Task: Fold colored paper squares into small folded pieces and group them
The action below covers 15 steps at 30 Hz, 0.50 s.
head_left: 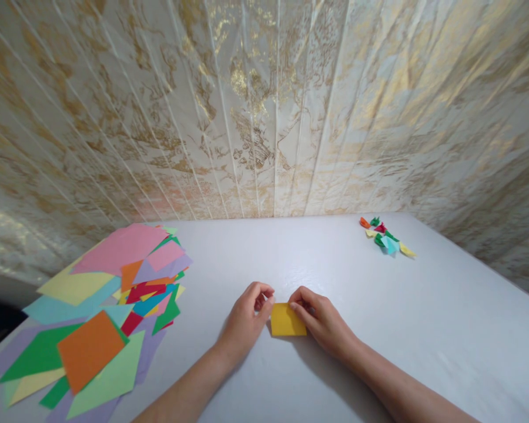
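Observation:
A small yellow sheet of paper (286, 322), apparently folded, is between my two hands near the front middle of the table. My right hand (320, 317) pinches its upper right side, thumb lying over the face and the other fingers curled behind. At the paper's upper left corner is my left hand (252, 308), its fingers curled and thumb and index brought together at the edge. How much of the corner lies between those fingertips is hard to see. The sheet's lower edge faces me and casts a faint shadow.
A spread pile of coloured paper sheets, with an orange square (91, 351) and a large pink sheet (122, 249), covers the white table's (229, 252) left side. Several small folded paper pieces (390, 245) lie at the back right. A gold-patterned curtain (255, 117) hangs behind the table.

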Tool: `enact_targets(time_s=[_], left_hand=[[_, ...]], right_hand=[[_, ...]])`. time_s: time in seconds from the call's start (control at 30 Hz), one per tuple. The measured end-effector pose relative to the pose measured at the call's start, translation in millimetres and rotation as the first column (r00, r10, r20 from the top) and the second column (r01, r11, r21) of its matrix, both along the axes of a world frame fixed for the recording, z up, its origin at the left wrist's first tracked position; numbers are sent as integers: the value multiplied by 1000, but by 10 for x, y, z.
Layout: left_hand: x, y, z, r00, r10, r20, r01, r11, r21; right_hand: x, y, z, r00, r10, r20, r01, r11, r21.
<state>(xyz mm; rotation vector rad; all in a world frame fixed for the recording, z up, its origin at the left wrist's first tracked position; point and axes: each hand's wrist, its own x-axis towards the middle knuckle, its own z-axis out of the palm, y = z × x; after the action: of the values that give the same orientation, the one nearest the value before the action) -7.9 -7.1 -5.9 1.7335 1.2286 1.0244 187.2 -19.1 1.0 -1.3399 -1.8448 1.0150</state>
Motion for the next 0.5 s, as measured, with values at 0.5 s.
enact_targets(time_s=[0.5], left_hand=[[22,50,22,957,96,274,-7,952,-307]], right_hand=[[-50,25,-115,951,-33,-307,28,999,-20]])
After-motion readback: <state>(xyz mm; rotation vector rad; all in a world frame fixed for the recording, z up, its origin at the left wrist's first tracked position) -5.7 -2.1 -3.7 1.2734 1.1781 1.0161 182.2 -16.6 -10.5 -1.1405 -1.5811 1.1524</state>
